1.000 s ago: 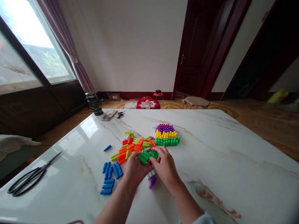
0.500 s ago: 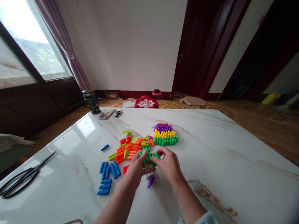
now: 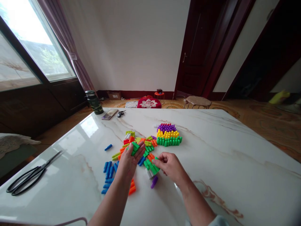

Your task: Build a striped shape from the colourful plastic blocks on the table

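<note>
My left hand [image 3: 129, 163] cradles a few green bullet-shaped plastic blocks [image 3: 134, 148] between thumb and fingers, above the loose pile. Close by on the right, my right hand [image 3: 171, 165] pinches a joined piece of green bullet-shaped blocks [image 3: 150, 166]. Below that piece lie a white block [image 3: 149, 173] and a purple block [image 3: 154, 182]. Loose green blocks [image 3: 149, 148] rest between my hands and the far rows. Blue blocks [image 3: 108, 168] and orange blocks [image 3: 132, 187] lie around my left forearm, partly covered by it.
Upright rows of green [image 3: 169, 142], yellow [image 3: 167, 134] and purple blocks [image 3: 166, 127] stand at the pile's far right. Black-handled scissors [image 3: 35, 174] lie at left on the marble table [image 3: 223, 157]. A camouflage bottle [image 3: 94, 103], a phone [image 3: 109, 114] and keys [image 3: 121, 113] sit at the far edge.
My hands were together over the green blocks and are now apart. The left has moved left and up with some green blocks, while the right stays low holding others.
</note>
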Available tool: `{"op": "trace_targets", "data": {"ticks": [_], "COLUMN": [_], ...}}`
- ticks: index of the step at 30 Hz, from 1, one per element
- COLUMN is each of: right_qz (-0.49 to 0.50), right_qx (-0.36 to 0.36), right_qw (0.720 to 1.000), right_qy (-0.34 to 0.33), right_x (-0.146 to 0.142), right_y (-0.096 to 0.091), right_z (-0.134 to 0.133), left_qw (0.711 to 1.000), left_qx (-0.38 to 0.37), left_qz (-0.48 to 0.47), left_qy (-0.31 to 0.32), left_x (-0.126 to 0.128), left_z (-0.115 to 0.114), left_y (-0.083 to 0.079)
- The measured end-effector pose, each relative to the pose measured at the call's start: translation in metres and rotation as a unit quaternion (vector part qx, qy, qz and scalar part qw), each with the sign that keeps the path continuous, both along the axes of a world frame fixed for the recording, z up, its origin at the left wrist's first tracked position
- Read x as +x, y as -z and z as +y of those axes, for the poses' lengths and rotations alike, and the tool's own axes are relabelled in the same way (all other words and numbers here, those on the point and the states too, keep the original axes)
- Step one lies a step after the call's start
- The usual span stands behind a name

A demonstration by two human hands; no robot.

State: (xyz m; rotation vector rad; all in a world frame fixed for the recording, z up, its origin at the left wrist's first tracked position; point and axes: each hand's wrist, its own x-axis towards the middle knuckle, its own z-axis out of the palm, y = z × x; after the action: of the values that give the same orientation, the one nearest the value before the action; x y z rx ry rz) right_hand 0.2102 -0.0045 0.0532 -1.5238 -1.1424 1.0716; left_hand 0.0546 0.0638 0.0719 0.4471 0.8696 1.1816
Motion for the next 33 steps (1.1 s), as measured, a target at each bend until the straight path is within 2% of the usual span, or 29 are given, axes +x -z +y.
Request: {"op": "trace_targets", "data": {"ticks": [5,11,16,19,22,24,26,29,31,33], "right_qz": [0.024,0.030,0.030,0.048,0.064,0.064,0.053,0.028,0.021,0.027], "right_qx": [0.001,0.048,0.053,0.050,0.046,0.043,0.044,0.059,0.069,0.072], "right_qw": [1.000,0.992,0.992,0.994,0.994,0.994,0.994,0.993,0.990,0.988], "right_qy": [0.019,0.117,0.110,0.088,0.073,0.076,0.084,0.102,0.120,0.132], "right_x": [-0.006,-0.003,-0.002,-0.007,-0.012,-0.013,-0.012,-0.008,-0.005,-0.002], "right_y": [-0.001,-0.010,-0.009,-0.011,-0.017,-0.018,-0.017,-0.014,-0.013,-0.013], "right_z": [0.003,0.002,0.000,-0.001,-0.004,-0.005,-0.005,-0.002,-0.002,-0.003], "left_qw": [1.000,0.987,0.985,0.994,0.995,0.995,0.995,0.996,0.991,0.985], "left_qx": [0.001,0.067,0.083,0.065,0.052,0.047,0.046,0.058,0.072,0.088], "left_qz": [0.012,0.084,0.101,0.069,0.045,0.050,0.055,0.069,0.089,0.087], "left_qy": [0.021,0.118,0.117,0.062,-0.066,-0.078,-0.063,-0.015,0.069,0.124], "left_x": [0.003,0.027,0.031,0.018,-0.002,-0.010,-0.008,0.009,0.023,0.033], "left_z": [-0.005,-0.031,-0.033,-0.016,0.005,0.012,0.009,-0.010,-0.025,-0.035], "left_y": [0.007,0.020,0.020,0.013,0.002,-0.002,-0.002,0.004,0.009,0.013]}}
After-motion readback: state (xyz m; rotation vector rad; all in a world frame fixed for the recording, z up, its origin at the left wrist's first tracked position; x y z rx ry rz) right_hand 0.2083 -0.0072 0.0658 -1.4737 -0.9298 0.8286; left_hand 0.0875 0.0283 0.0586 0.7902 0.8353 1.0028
